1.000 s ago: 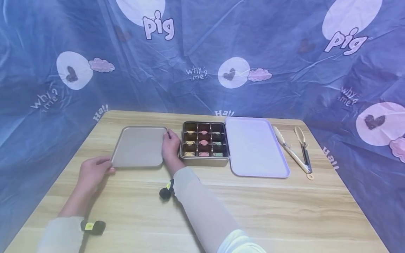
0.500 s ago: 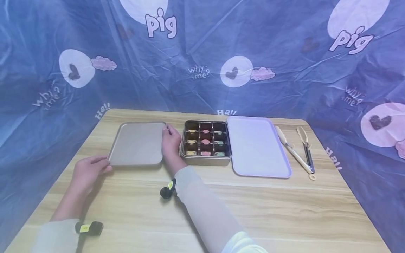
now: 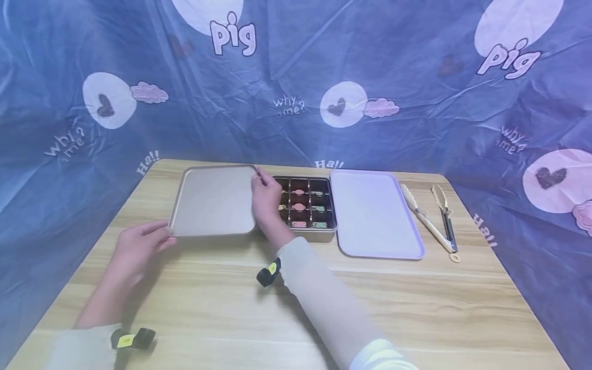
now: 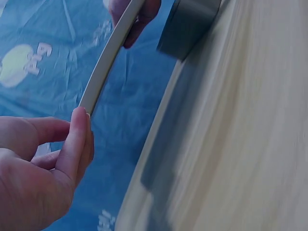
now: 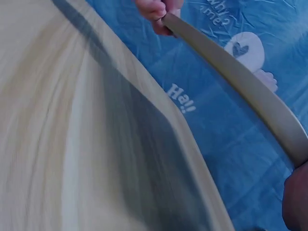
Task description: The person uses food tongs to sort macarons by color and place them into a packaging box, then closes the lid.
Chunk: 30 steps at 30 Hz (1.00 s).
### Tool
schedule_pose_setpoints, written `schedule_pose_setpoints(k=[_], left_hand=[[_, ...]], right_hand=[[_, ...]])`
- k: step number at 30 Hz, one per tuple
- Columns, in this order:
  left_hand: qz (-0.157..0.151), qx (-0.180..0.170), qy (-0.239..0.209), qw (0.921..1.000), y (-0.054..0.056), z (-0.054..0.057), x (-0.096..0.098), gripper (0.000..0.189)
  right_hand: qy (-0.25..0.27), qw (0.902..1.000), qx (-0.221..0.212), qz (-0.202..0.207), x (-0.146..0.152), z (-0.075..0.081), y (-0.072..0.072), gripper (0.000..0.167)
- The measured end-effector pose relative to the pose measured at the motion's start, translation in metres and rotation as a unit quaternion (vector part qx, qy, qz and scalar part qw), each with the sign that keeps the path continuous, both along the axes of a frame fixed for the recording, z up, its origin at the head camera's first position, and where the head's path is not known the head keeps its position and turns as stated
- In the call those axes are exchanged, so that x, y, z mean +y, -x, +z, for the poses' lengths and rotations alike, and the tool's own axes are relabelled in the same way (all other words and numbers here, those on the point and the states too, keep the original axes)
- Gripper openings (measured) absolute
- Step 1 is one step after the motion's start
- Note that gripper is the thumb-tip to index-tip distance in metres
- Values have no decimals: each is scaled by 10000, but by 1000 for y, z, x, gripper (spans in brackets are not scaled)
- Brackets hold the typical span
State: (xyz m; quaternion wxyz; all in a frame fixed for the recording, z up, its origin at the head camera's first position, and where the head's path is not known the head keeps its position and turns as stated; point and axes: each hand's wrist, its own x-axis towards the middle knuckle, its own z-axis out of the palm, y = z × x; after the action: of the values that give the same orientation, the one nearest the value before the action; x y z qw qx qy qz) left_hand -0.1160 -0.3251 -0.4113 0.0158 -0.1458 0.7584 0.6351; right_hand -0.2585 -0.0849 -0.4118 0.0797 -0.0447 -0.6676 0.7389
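Both hands hold a flat beige square lid [image 3: 215, 200] in the air above the table. My left hand [image 3: 139, 252] pinches its near left corner between thumb and fingers. At the lid's right side, my right hand [image 3: 267, 200] grips the edge. Both wrist views show the lid's thin rim [image 4: 108, 62] with a gap beneath it, its shadow on the tabletop. Just right of my right hand stands a metal box [image 3: 312, 235], divided into several compartments with yellow, pink and green pieces inside. The lid's right side and my right hand hide part of its left column.
A pale lilac tray [image 3: 376, 213] lies against the box's right side. Beyond it, tongs [image 3: 430, 228] lie spread on the wooden table [image 3: 287, 318]. Blue printed cloth [image 3: 296, 67] hangs behind the table's back edge.
The lid has risen from the table and shifted right toward the box, both hands moving with it. My right hand now covers part of the box's left column.
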Motion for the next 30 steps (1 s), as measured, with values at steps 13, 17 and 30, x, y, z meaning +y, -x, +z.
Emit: schedule_pose_setpoints(k=[13, 17, 30], left_hand=[[-532, -3, 26, 9986, 25, -1, 63, 52], [-672, -25, -122, 9977, 33, -4, 83, 51], [-980, 185, -563, 9934, 55, -8, 136, 45]], right_hand=[[-390, 9986, 48, -355, 77, 7, 7, 36], [-511, 9978, -5, -431, 101, 7, 8, 38], [-400, 9970, 277, -609, 160, 8, 11, 40]])
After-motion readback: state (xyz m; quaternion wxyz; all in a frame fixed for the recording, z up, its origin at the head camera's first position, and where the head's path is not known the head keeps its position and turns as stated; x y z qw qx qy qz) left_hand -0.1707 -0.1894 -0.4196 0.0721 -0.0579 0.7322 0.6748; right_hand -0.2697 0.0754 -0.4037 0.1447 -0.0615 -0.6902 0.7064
